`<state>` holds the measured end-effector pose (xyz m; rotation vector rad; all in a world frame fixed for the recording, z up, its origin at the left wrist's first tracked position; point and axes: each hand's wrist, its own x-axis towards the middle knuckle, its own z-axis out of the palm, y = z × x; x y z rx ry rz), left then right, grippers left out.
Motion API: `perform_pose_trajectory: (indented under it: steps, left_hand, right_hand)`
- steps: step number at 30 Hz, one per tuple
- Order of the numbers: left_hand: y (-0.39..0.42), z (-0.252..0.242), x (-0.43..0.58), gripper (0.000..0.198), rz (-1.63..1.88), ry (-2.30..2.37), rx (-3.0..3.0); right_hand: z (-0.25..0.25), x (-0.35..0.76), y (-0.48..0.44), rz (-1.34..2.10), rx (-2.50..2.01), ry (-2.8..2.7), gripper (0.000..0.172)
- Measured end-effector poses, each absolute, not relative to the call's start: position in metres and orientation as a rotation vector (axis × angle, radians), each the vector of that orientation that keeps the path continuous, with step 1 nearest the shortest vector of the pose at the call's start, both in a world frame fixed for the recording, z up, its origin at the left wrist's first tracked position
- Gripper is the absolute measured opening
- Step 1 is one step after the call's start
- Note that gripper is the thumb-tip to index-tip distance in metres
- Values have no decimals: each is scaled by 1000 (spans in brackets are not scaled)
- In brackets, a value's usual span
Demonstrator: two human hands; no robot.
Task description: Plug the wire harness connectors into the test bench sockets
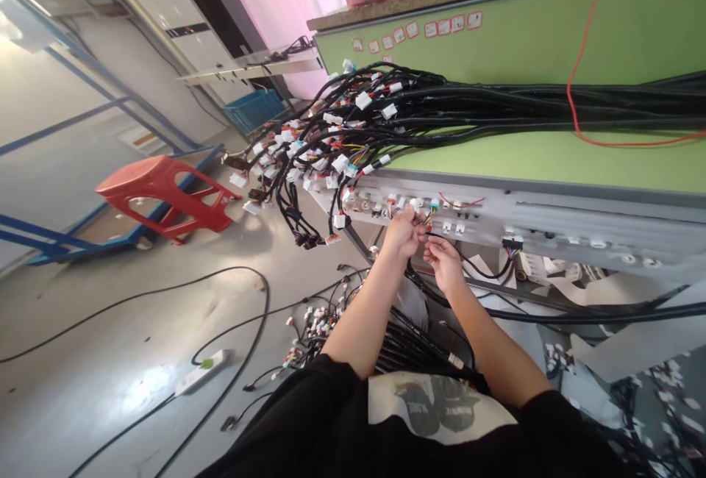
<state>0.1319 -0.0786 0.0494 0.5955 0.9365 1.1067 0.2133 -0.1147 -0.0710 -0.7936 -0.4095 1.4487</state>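
My left hand (402, 234) is closed in a pinch on a small connector with coloured wires (423, 218), right at the grey test panel (551, 220) on the bench's front edge. My right hand (444, 261) sits just below and to the right, fingers curled around a thin black wire (474, 266) that runs to a plug on the panel. A thick bundle of black wire harnesses (496, 106) with many white connectors (331, 147) lies across the green bench top (551, 158) and hangs over its end.
A red plastic stool (165, 195) lies tipped on the floor at left near a blue metal frame (66, 243). A white power strip (201, 371) and black cables trail over the floor. More harnesses (314, 331) hang by my lap. An orange cable (579, 95) crosses the bench.
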Motion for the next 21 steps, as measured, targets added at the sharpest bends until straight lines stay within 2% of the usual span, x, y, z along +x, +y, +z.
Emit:
perform_pose_trajectory:
  steps: [11,18,21]
  left_hand:
    - [-70,44,127,33,950,942,474]
    - [-64,51,137,33,977,997,405]
    - [-59,54,133,35,868,1033,445]
  right_hand:
    - [-76,213,-112,1441,-828,-389,30]
    - [-77,212,-113,1447,-839,-430,30]
    - [-77,211,-113,1460,-844,-418,31]
